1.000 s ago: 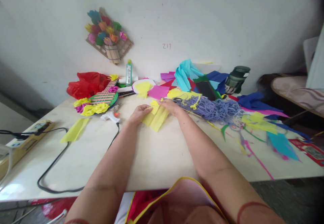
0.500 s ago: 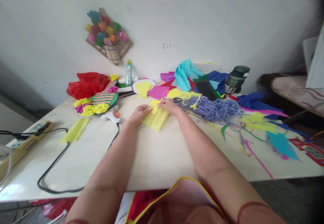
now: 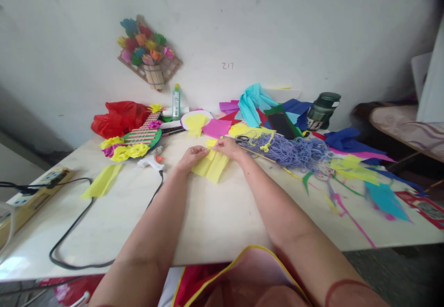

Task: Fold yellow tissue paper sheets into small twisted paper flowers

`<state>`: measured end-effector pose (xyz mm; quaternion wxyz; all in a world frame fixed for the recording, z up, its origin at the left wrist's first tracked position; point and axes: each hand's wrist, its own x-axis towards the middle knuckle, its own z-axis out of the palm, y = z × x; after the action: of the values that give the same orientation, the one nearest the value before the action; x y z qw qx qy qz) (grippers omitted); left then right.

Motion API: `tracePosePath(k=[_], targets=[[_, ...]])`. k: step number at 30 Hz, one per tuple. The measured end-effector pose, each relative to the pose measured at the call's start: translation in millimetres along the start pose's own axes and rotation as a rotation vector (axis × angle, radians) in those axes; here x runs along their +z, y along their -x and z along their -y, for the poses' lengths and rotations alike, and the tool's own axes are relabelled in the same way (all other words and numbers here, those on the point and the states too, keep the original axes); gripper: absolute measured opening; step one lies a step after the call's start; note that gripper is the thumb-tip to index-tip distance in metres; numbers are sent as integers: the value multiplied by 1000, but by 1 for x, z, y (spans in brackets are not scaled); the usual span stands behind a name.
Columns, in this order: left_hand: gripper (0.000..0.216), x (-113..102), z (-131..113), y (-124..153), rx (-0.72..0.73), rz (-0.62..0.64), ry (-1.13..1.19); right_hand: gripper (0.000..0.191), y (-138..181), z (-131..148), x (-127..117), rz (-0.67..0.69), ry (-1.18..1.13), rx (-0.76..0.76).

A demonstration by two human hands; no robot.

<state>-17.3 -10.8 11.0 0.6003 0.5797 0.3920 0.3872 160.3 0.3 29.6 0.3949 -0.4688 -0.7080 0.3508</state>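
Note:
A folded sheet of yellow tissue paper (image 3: 212,167) lies on the white table (image 3: 215,214) in front of me. My left hand (image 3: 190,157) pinches its upper left edge with curled fingers. My right hand (image 3: 227,147) pinches the top of the same sheet, fingers closed together. Both hands meet at the paper's far end, close to a small thin stick that pokes out between them.
A tangle of purple yarn (image 3: 294,149) lies right of my hands, with coloured paper scraps (image 3: 350,166) beyond. A white glue gun (image 3: 151,161) with black cord (image 3: 79,233) sits left, beside a yellow paper strip (image 3: 102,181), a power strip (image 3: 38,187), a green glue bottle (image 3: 176,101) and a dark jar (image 3: 322,110).
Both hands have drawn closer together at the top of the yellow paper and lifted its edge slightly; my view has tilted a little.

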Motion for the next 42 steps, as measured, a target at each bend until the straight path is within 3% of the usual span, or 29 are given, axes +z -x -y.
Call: tracePosePath(k=[13,31,42], targets=[[32,2,1,-3,45,-30,-75,17,-9,-10,5,-63,117,-139],[32,2,2,-4,91,-75,-161,15,-8,-11,6,-112,268,-171],[30,0,4,-5,86,-80,-173,16,-8,-9,0,-121,109,-152]])
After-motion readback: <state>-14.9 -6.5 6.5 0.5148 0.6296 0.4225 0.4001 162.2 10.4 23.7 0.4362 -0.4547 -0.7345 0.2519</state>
